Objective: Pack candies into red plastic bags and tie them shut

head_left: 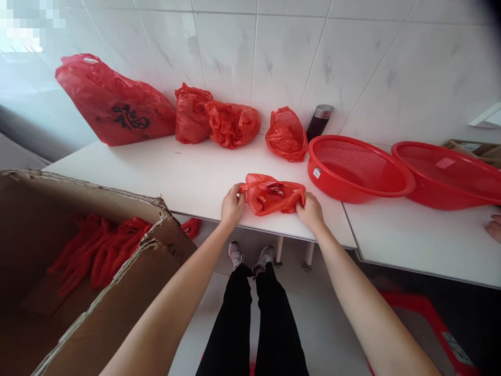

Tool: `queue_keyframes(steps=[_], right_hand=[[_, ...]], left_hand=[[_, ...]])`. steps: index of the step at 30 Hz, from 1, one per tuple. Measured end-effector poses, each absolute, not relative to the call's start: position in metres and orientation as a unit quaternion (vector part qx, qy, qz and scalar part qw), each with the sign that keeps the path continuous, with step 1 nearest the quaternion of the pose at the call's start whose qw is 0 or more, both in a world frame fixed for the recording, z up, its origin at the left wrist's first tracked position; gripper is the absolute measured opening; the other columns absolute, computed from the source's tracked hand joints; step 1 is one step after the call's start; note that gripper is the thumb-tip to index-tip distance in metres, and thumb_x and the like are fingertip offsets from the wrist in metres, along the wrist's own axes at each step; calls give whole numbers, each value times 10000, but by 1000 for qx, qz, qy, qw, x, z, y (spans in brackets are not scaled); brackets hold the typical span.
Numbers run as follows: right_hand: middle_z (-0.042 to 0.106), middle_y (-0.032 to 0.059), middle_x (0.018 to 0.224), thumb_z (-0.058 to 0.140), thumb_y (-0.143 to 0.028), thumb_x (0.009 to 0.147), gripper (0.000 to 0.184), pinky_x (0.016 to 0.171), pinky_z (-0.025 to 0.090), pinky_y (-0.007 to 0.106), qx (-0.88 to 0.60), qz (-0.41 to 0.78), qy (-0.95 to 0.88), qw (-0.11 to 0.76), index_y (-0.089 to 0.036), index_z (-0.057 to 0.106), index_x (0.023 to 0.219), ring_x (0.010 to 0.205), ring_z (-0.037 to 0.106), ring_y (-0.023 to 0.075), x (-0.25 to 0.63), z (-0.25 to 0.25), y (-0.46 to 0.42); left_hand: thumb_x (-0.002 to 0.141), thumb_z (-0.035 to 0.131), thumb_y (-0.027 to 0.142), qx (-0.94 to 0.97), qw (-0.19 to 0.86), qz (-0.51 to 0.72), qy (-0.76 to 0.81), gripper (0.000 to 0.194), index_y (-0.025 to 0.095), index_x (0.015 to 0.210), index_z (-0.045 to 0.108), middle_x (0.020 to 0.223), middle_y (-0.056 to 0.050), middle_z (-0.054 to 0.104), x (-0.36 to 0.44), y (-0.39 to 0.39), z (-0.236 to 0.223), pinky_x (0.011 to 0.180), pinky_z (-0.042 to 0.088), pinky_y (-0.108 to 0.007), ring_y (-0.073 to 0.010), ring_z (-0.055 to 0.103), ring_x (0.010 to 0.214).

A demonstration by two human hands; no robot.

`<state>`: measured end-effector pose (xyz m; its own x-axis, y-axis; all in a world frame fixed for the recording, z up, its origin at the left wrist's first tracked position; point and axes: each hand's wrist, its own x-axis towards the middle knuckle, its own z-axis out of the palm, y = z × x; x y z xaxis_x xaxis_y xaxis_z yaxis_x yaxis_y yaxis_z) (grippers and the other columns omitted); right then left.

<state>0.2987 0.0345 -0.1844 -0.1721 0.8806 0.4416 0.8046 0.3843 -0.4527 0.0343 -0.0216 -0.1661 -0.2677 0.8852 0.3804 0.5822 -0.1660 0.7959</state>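
A thin red plastic bag (270, 196) is stretched between my two hands just over the front of the white table (188, 177). My left hand (233, 205) pinches its left end, and my right hand (312, 211) pinches the right end. Small dark and shiny items show inside the bag, too small to name. Behind it, against the tiled wall, stands another crumpled red bag (287, 134). To the right is a red plastic basket (360, 167) with mesh sides and a white label.
An open cardboard box (168, 256) at lower left holds several red bags (113, 248). Along the wall stand a large red bag (125, 112), two smaller bundles (233, 122) and a dark flask (320, 121). A second basket (450, 177) sits at right, near another person's hand (495, 227).
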Motion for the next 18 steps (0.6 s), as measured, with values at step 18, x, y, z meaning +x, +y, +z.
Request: queue_keyframes(steps=[18], right_hand=[[586, 192, 968, 425, -104, 755, 241, 880, 436, 455, -608, 24, -709, 357, -100, 603, 917, 966, 536, 295, 281, -174, 54]], left_hand=[[815, 609, 442, 538, 225, 567, 582, 531, 201, 1250, 423, 965, -34, 589, 31, -30, -156, 601, 449, -231, -94, 529, 613]])
